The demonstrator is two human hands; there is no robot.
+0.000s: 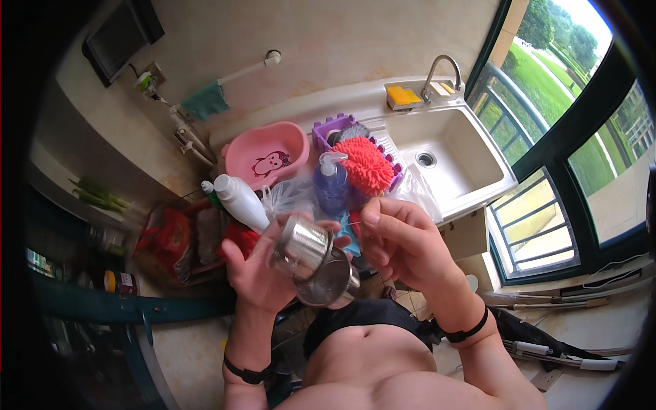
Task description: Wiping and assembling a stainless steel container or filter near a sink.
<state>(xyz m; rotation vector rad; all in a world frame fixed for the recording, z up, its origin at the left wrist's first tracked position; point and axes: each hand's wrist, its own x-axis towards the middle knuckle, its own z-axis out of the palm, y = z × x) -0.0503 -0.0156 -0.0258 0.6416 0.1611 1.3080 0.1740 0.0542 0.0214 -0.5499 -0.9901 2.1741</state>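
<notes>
Steel strainer cup [311, 260] held in left hand [256, 270], right hand [400, 239] beside it

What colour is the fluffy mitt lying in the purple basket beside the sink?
The fluffy mitt is coral-red, against the purple basket; seen in the head view.

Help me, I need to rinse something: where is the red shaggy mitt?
In the head view the red shaggy mitt lies in the purple basket just left of the sink, behind the blue pump bottle.
</notes>
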